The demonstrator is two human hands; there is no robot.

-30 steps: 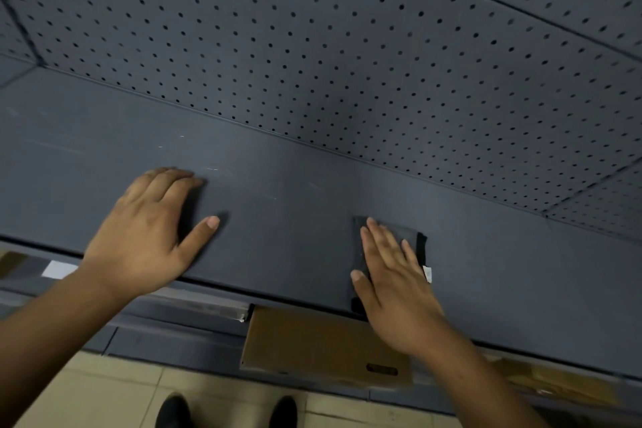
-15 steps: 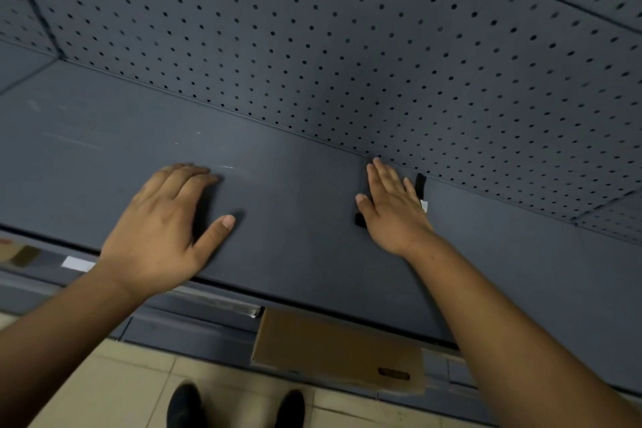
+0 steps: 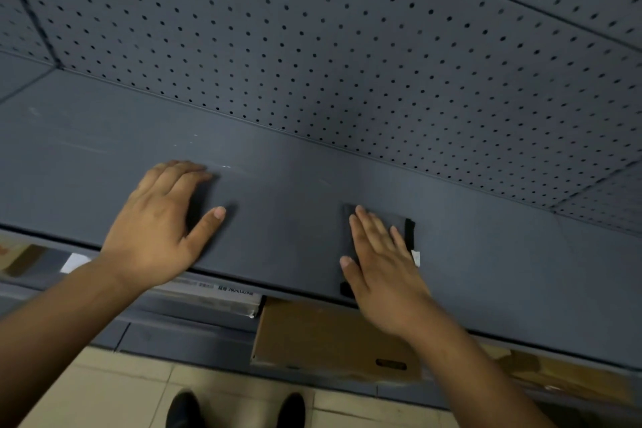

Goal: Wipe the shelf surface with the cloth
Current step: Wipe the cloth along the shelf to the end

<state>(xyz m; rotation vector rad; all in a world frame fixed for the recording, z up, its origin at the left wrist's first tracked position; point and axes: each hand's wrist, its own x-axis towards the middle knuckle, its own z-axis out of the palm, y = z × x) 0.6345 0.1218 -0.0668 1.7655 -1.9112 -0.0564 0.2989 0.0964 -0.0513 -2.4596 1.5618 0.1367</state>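
While its straight fingers (image 3: 373,229) lie close together, the right hand (image 3: 384,269) presses flat on the dark cloth (image 3: 399,224), right of centre near the shelf's (image 3: 285,219) front edge. At centre left, the left hand (image 3: 158,222) rests open on the shelf, thumb spread. A cardboard box (image 3: 323,337) sits below.
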